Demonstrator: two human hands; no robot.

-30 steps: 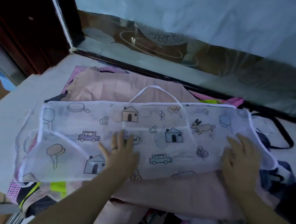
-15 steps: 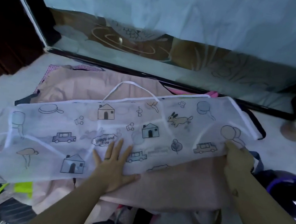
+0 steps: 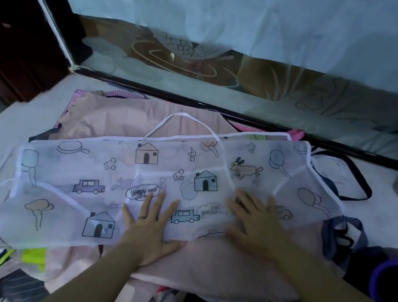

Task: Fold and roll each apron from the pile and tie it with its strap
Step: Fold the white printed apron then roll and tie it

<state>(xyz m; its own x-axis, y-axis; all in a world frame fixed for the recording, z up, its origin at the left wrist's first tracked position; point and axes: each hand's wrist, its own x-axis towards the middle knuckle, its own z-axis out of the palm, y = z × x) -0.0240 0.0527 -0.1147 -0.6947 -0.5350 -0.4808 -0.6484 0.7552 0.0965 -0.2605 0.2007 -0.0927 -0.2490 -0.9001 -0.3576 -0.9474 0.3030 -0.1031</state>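
Across the pale worktop (image 3: 15, 113) under the window lies a heap of aprons (image 3: 170, 299). On top of it a sheer white apron (image 3: 93, 161), printed with houses, cars, balloons and a rabbit, is spread in a long folded band running left to right. Its white neck strap (image 3: 184, 117) loops out past the far edge onto the pink apron (image 3: 125, 119) lying directly beneath. The person's left hand (image 3: 152, 231) lies flat on the near edge of the white apron around its middle, fingers (image 3: 159, 201) straight and spread, a dark ring (image 3: 142, 217) on one of them, the thumb resting on the pink cloth. The right hand (image 3: 256, 226) presses flat just beside it to the right, fingers likewise stretched out and gripping nothing. Bits of neon-yellow cloth (image 3: 33, 255) and dark striped fabric (image 3: 18, 284) stick out from under the near left corner. To the right a black strap (image 3: 359, 180) curls over the worktop, and a grey-blue strap (image 3: 335, 233) sits near a dark purple round thing (image 3: 390, 280) at the edge of view. Behind runs a dark window rail (image 3: 249, 120), with a pale curtain (image 3: 239, 14) hanging above.
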